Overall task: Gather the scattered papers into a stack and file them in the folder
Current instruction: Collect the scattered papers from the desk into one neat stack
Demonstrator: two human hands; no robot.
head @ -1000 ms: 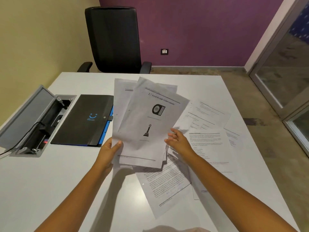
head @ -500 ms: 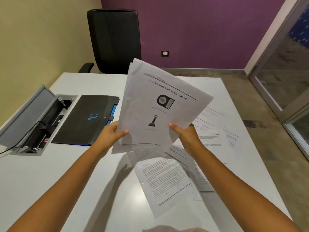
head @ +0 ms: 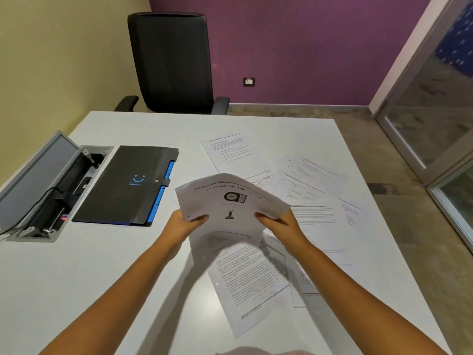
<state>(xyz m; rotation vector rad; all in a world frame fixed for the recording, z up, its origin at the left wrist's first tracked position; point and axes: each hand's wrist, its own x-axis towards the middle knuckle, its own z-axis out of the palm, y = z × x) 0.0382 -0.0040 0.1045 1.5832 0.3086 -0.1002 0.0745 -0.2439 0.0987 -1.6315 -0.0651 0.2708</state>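
Both hands hold a small stack of white papers [head: 230, 201] above the table; its top sheet shows a heading and two dark pictures. My left hand [head: 180, 225] grips the stack's left edge, my right hand [head: 280, 225] grips its right edge, and the stack bows upward between them. Several printed sheets still lie scattered on the white table [head: 89, 278]: one under the stack near me [head: 250, 278], one farther back [head: 230, 149], others to the right [head: 314, 180]. A black folder [head: 128, 185] with blue tabs lies closed to the left of the hands.
An open cable box [head: 51, 188] with a raised grey lid is set into the table at the far left, a cord running out of it. A black office chair [head: 171, 62] stands behind the far edge. A glass door [head: 435, 98] is at right.
The papers held in both hands were lifted upright off the table, then came back down low and bowed between the hands. A sheet at the back is now uncovered.
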